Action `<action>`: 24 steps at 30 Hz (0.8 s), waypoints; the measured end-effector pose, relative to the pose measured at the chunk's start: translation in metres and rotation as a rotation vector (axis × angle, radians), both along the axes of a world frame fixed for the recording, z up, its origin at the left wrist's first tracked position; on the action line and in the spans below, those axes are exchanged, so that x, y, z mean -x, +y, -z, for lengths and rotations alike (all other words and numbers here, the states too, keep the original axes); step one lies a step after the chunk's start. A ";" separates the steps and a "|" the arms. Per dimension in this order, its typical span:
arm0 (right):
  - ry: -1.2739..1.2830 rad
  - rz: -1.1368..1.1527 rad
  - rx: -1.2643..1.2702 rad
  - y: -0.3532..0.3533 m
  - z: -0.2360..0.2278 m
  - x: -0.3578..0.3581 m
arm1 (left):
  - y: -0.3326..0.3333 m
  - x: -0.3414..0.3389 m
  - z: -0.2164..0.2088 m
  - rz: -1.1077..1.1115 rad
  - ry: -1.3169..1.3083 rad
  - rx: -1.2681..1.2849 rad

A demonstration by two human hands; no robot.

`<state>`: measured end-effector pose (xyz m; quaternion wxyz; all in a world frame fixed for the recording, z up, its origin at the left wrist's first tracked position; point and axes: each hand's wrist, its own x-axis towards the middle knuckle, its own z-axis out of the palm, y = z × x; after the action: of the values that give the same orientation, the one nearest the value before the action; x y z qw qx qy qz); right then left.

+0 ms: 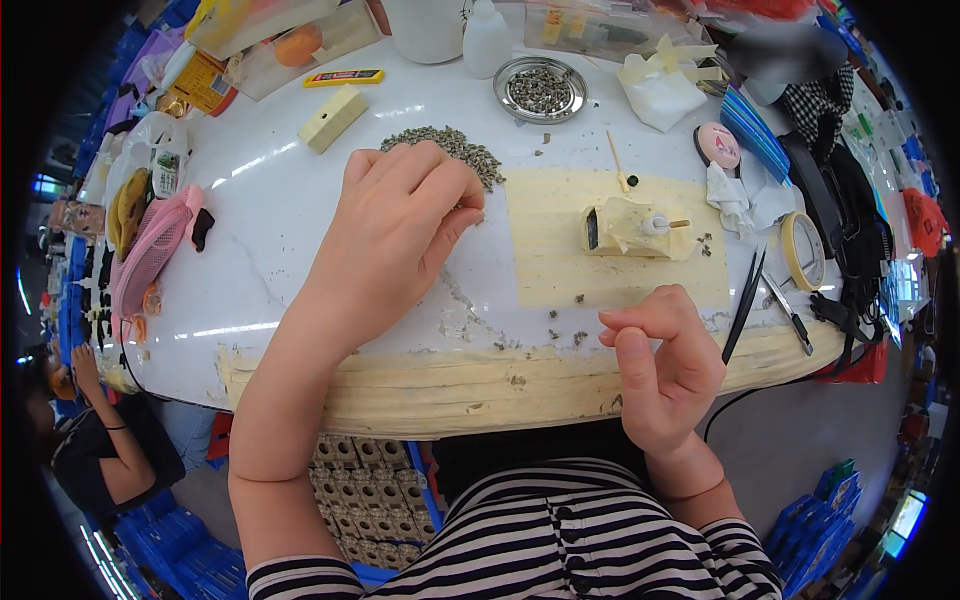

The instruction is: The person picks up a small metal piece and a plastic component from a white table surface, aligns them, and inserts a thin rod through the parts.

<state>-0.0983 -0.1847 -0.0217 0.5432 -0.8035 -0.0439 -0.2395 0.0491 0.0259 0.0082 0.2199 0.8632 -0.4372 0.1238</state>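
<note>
Bent over the near edge of a heap of small grey metal parts, my left hand has its fingers curled in toward the thumb. Its fingertips are hidden, so what they grip does not show. My right hand hovers above the table's taped front edge, fingers curled and thumb close to the index finger. Anything between them is too small to make out. Beyond it, a tape-wrapped block with a white nozzle-like piece and a thin stick sits on a sheet of masking tape. A few loose parts lie near the right hand.
A round metal dish of parts stands at the back, near a white bottle. Black tweezers, a craft knife and a tape roll lie at right. A pink mesh pouch is at left.
</note>
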 end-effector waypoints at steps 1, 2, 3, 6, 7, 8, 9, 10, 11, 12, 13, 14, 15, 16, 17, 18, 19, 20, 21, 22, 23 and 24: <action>0.002 0.000 0.001 0.000 0.000 0.000 | -0.002 0.003 -0.001 0.014 0.144 0.095; 0.002 0.001 0.001 0.000 -0.001 0.001 | -0.003 0.007 -0.003 0.028 0.287 0.189; 0.002 0.002 0.001 0.001 -0.001 0.000 | -0.005 0.012 -0.004 0.043 0.430 0.282; 0.002 -0.006 0.018 0.001 -0.003 -0.001 | -0.013 0.023 0.002 0.158 0.592 0.476; -0.004 -0.004 0.012 0.001 -0.002 -0.001 | -0.015 0.028 -0.001 0.152 0.579 0.447; -0.008 -0.003 0.003 0.002 0.001 -0.002 | -0.016 0.033 -0.001 0.189 0.562 0.445; -0.013 -0.003 -0.006 0.003 0.001 -0.002 | -0.016 0.036 0.001 0.227 0.546 0.444; -0.048 0.006 0.019 0.004 0.001 -0.004 | -0.016 0.039 0.002 0.266 0.529 0.443; -0.081 0.016 0.047 0.005 0.000 -0.006 | -0.017 0.041 0.000 0.297 0.547 0.417; -0.114 0.025 0.074 0.006 -0.001 -0.007 | -0.017 0.044 0.002 0.275 0.691 0.470; -0.144 0.034 0.099 0.008 -0.001 -0.007 | -0.018 0.046 0.005 0.252 0.835 0.522; -0.176 0.042 0.122 0.009 0.000 -0.008 | -0.019 0.047 0.007 0.226 0.978 0.572; -0.207 0.050 0.146 0.009 0.000 -0.008 | -0.020 0.047 0.007 0.228 1.089 0.602; -0.207 0.053 0.167 0.009 0.001 -0.008 | -0.020 0.047 0.007 0.229 1.199 0.631; -0.208 0.056 0.185 0.009 0.001 -0.007 | -0.021 0.046 0.006 0.227 1.309 0.657; -0.208 0.059 0.203 0.009 0.001 -0.006 | -0.021 0.047 0.006 0.222 1.338 0.671; -0.212 0.061 0.207 0.010 0.001 -0.007 | -0.022 0.048 0.007 0.216 1.366 0.685; -0.214 0.062 0.213 0.010 0.001 -0.007 | -0.022 0.049 0.009 0.211 1.398 0.699; -0.216 0.064 0.218 0.010 0.001 -0.007 | -0.022 0.048 0.010 0.215 1.387 0.677; -0.208 0.062 0.220 0.010 0.000 -0.008 | -0.021 0.048 0.010 0.218 1.377 0.654; -0.201 0.058 0.221 0.010 -0.001 -0.008 | -0.021 0.047 0.010 0.219 1.365 0.632; -0.193 0.055 0.221 0.010 -0.002 -0.009 | -0.020 0.048 0.010 0.216 1.377 0.624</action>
<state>-0.0896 -0.1746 -0.0199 0.4377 -0.8327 -0.1001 -0.3241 0.0015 0.0054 -0.0016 0.6873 0.5960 -0.2284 -0.3468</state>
